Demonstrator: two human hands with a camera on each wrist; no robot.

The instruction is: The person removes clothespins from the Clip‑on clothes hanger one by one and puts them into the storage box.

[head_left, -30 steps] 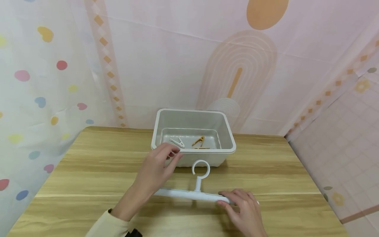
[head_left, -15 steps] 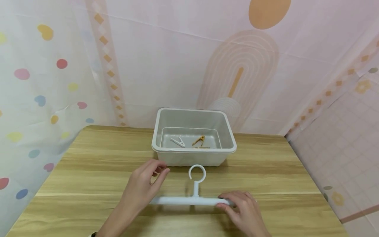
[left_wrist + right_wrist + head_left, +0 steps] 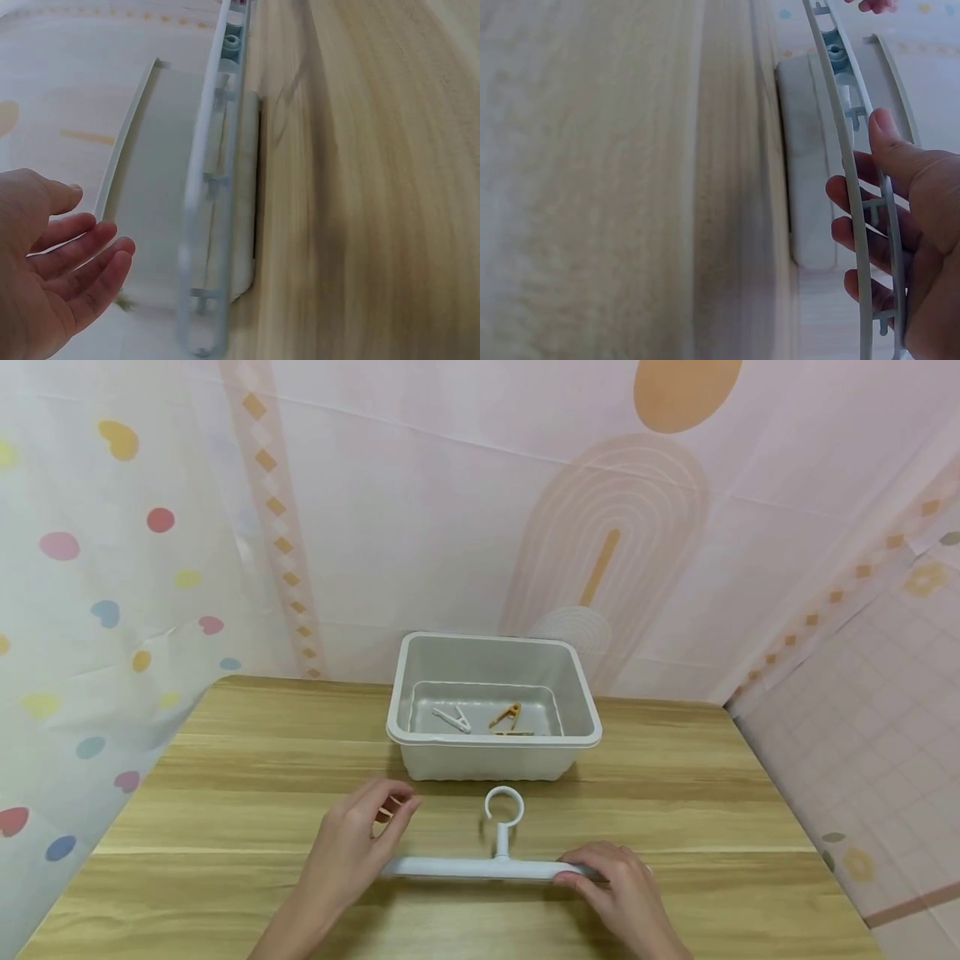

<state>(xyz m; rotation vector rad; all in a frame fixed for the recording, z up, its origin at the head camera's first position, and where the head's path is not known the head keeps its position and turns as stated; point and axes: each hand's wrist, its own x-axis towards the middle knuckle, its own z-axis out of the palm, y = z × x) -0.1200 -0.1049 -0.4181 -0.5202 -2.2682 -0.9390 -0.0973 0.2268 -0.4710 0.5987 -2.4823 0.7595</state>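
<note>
A white plastic clothes hanger [image 3: 465, 867] with a round hook [image 3: 505, 806] spans the space in front of the bin in the head view. My right hand [image 3: 618, 889] grips its right end; the right wrist view shows thumb and fingers [image 3: 840, 232] around the ribbed frame. At the hanger's other end is my left hand [image 3: 348, 843], overlapping it in the head view. The left wrist view has that hand [image 3: 60, 262] apart from the hanger [image 3: 199, 180], its fingers loosely bent and holding nothing.
Behind the hanger stands a light grey plastic bin [image 3: 491, 762]. Inside lie a white clip [image 3: 452, 720], an orange-brown clip [image 3: 506, 717] and another orange-brown piece [image 3: 514, 734] partly hidden by the rim. Patterned curtains surround the wooden table [image 3: 712, 793].
My left hand has drawn back from the bin's front rim, toward me and to the left. The hanger has shifted slightly toward me and levelled, with my right hand still holding its end.
</note>
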